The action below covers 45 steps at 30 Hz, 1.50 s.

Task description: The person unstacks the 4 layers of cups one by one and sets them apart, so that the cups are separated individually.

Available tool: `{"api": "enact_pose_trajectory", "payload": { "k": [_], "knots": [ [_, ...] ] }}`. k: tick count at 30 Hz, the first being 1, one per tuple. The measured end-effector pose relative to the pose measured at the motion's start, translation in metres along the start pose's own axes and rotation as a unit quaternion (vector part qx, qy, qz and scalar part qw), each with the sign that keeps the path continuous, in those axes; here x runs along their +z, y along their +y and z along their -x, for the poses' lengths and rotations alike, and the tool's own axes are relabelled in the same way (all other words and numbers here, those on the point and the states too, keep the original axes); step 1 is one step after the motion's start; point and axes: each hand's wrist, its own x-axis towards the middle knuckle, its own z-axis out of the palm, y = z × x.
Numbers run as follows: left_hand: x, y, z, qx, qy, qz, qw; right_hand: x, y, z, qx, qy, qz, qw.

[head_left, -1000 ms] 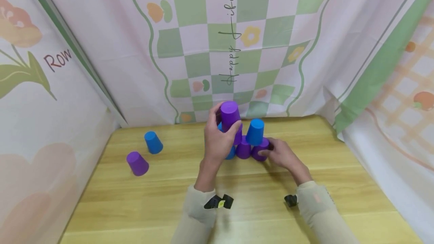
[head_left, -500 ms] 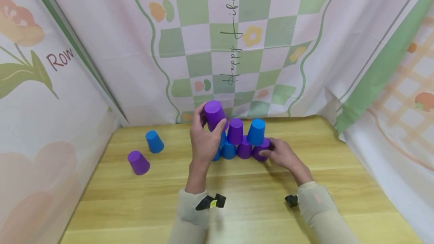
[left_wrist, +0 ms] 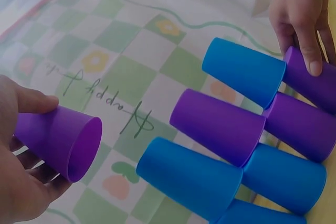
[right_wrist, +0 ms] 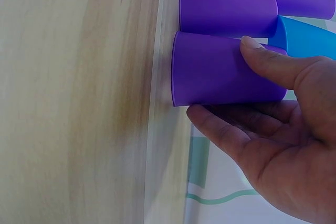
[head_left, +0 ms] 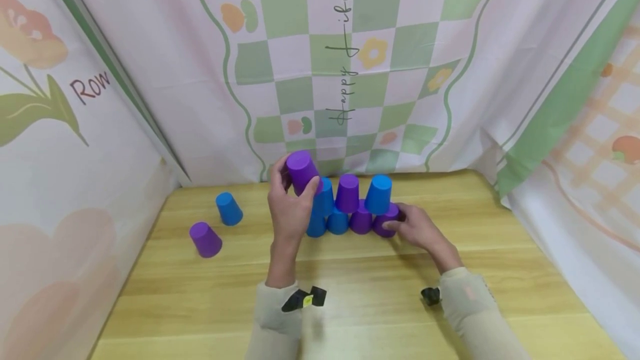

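Note:
My left hand [head_left: 289, 213] grips an upside-down purple cup [head_left: 301, 171], raised at the left end of a two-row wall of cups. In the left wrist view this held cup [left_wrist: 65, 137] is apart from the wall, its mouth tilted toward it. The upper row has a blue cup [head_left: 326, 198], a purple cup [head_left: 347, 193] and a blue cup [head_left: 378, 194]. Two blue cups and two purple cups stand below. My right hand [head_left: 419, 231] holds the rightmost purple cup [right_wrist: 220, 69] of the bottom row, thumb on one side and fingers on the other.
Two more upside-down cups stand apart at the left of the wooden table [head_left: 240, 304]: a blue cup [head_left: 229, 209] and a purple cup [head_left: 205, 240]. A printed curtain [head_left: 330, 93] hangs close behind the wall of cups.
My left hand has moved left with its purple cup, from in front of the upper row to beyond its left end, uncovering the cups there. My right hand has stayed at its cup.

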Motion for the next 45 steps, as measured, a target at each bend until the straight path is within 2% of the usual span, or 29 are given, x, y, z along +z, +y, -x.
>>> {"api": "enact_pose_trajectory", "payload": {
  "k": [5, 11, 20, 31, 40, 45],
  "knots": [
    [-0.007, -0.003, -0.003, -0.012, 0.003, 0.001, 0.9999, -0.001, 0.000, -0.001, 0.001, -0.001, 0.001, 1.000],
    [-0.014, -0.009, -0.007, -0.010, 0.013, -0.002, 0.9999, -0.001, 0.000, -0.002, 0.001, -0.002, -0.004, 1.000],
    [-0.024, -0.016, -0.008, -0.040, 0.032, -0.016, 0.9986, -0.002, -0.001, -0.002, 0.004, -0.005, -0.001, 1.000],
    [-0.034, -0.033, -0.008, -0.068, 0.045, -0.021, 0.9964, -0.001, 0.001, -0.002, 0.000, -0.004, -0.001, 1.000],
    [-0.041, -0.045, -0.011, -0.082, 0.069, -0.031, 0.9937, 0.000, -0.001, -0.001, -0.003, -0.004, 0.000, 1.000],
    [-0.045, -0.055, -0.011, -0.107, 0.068, -0.054, 0.9905, 0.002, -0.002, -0.001, -0.002, -0.002, 0.004, 1.000]
  ]
}}
